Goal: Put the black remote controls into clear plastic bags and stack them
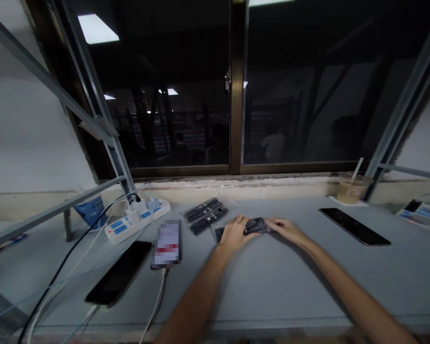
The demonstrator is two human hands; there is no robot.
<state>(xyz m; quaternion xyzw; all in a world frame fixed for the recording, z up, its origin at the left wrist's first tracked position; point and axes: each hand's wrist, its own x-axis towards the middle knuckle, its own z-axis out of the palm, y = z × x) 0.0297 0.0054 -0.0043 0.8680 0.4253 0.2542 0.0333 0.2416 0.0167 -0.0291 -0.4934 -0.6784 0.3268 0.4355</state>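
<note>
Just above the grey table, a black remote control (pixel 255 225) in a clear plastic wrapper lies sideways between my hands. My left hand (pixel 236 232) is closed over its middle and left part, covering much of it. At the right end, my right hand (pixel 285 229) pinches the wrapper or the remote's tip; which of the two I cannot tell. Behind and to the left of my left hand, several more black remote controls (pixel 205 215) in clear wrapping lie side by side on the table.
On the left are a white power strip (pixel 138 220) with cables, a charging phone (pixel 166 243) with its screen lit, and a dark phone (pixel 120 274). A black tablet-like device (pixel 354 226) and a drink cup (pixel 350 188) with a straw stand right. Metal posts (pixel 120 157) frame the table.
</note>
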